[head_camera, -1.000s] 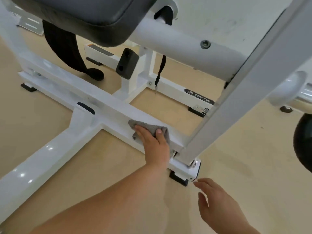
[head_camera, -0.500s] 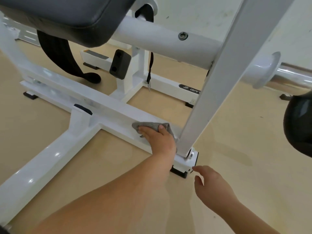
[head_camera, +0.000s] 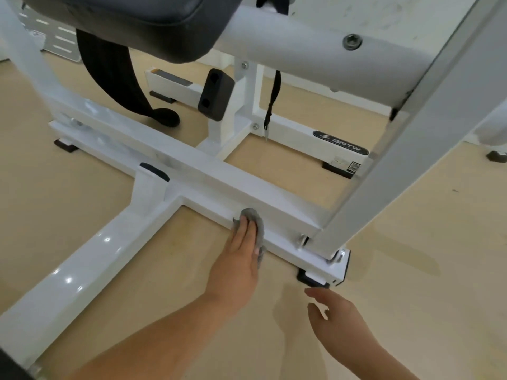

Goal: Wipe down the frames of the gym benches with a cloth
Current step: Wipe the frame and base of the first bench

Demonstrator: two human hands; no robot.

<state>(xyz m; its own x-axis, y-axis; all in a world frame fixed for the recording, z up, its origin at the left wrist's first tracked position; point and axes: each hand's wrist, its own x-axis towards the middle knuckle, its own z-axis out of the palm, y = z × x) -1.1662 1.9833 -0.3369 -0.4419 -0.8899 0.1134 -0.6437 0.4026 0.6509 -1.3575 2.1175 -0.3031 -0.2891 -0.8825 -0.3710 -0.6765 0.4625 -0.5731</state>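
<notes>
A white gym bench frame fills the view. Its low crossbar (head_camera: pixel 208 176) runs from far left to near right across the floor. My left hand (head_camera: pixel 238 259) presses a small grey cloth (head_camera: pixel 256 219) flat against the crossbar's near side face, fingers straight, a little left of the slanted upright post (head_camera: pixel 411 149). Most of the cloth is hidden under my fingers. My right hand (head_camera: pixel 337 311) hovers above the floor, fingers loose and holding nothing, just in front of the black rubber foot (head_camera: pixel 310 279) at the crossbar's end.
A long white base beam (head_camera: pixel 68 267) joins the crossbar and runs toward me at the left. The black seat pad (head_camera: pixel 131 20) overhangs at the top, with a black strap (head_camera: pixel 109 78) hanging below it. The floor (head_camera: pixel 411 283) is beige.
My left hand slid the cloth off the top of the crossbar onto its near side face, a little left of the upright. My right hand stayed near the rubber foot.
</notes>
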